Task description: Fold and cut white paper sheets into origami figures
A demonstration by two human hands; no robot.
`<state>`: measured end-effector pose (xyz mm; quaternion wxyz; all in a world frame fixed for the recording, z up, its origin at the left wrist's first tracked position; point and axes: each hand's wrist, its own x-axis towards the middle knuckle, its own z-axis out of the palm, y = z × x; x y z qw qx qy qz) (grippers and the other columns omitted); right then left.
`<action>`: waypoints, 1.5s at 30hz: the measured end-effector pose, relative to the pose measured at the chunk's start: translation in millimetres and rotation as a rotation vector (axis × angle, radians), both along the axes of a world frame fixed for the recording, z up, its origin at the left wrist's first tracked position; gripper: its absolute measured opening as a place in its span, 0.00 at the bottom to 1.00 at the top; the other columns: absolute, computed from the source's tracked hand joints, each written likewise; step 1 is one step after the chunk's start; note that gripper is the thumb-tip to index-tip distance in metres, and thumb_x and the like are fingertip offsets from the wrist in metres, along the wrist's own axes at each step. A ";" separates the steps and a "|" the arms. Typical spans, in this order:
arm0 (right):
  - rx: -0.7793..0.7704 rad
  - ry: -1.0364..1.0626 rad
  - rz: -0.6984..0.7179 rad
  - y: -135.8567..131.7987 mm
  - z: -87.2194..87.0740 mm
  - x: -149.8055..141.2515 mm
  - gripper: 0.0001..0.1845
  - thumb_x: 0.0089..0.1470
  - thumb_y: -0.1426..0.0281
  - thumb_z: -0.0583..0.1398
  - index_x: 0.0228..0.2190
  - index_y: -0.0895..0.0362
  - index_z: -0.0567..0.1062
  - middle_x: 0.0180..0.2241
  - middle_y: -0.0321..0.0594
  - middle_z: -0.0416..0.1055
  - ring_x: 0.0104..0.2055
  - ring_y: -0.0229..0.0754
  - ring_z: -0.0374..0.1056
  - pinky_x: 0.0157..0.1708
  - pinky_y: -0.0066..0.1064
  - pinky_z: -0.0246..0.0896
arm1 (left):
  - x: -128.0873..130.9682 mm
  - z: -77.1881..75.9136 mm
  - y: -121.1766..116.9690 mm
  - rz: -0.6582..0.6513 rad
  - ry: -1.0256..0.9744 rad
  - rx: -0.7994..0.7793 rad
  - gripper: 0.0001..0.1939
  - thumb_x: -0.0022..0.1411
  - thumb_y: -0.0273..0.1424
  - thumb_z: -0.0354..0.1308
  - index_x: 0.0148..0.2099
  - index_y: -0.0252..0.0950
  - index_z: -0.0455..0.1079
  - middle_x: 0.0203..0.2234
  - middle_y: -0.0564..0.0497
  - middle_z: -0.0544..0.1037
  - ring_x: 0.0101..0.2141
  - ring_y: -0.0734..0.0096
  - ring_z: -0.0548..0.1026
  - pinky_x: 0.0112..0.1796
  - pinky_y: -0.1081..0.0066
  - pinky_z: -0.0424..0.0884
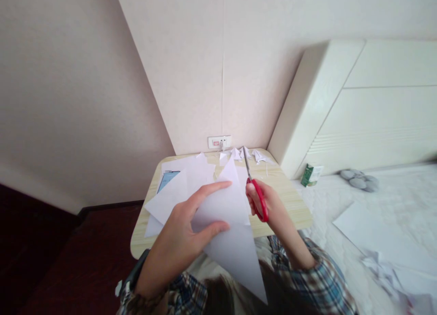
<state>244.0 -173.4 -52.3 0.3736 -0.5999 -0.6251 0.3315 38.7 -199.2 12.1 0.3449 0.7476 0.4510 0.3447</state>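
My left hand (194,219) grips a folded sheet of white paper (234,246), its thumb and fingers lying along the near face. The paper forms a long triangle with one tip up toward the wall and another down near my lap. My right hand (268,199) is closed on red-handled scissors (261,199) just to the right of the paper. Their blades point up toward the wall, look closed together and stand apart from the paper. Under both hands is a small light wood table (290,210).
Loose white sheets (170,199) partly cover a phone-like blue screen (167,178) at the table's left. Small folded paper pieces (257,155) lie along the back edge, below a wall socket (219,142). At right, a bed (317,210) holds a green-white carton (310,175) and more paper (375,233).
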 end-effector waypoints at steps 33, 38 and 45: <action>-0.006 0.510 0.106 -5.3 -32.9 -6.2 0.33 0.62 0.45 0.48 0.40 0.60 0.76 0.40 0.48 0.79 0.44 0.48 0.76 0.48 0.45 0.69 | -1.4 -24.5 1.3 0.362 -0.668 0.071 0.33 0.53 0.27 0.64 0.61 0.39 0.61 0.45 0.47 0.80 0.44 0.58 0.80 0.45 0.57 0.78; -0.025 0.808 0.159 -18.6 -20.9 -33.3 0.42 0.52 0.35 0.47 0.39 0.58 0.78 0.42 0.52 0.81 0.46 0.51 0.77 0.49 0.45 0.70 | 10.9 -39.7 6.1 0.392 -0.708 0.098 0.32 0.56 0.26 0.62 0.62 0.38 0.59 0.52 0.44 0.77 0.52 0.58 0.76 0.55 0.56 0.71; -0.052 0.842 0.122 -27.0 -4.9 -41.1 0.22 0.47 0.51 0.67 0.27 0.59 0.80 0.26 0.44 0.82 0.31 0.45 0.79 0.37 0.37 0.75 | 30.5 -49.8 3.7 0.360 -0.755 0.109 0.27 0.58 0.27 0.61 0.60 0.39 0.63 0.60 0.44 0.70 0.58 0.55 0.70 0.59 0.54 0.66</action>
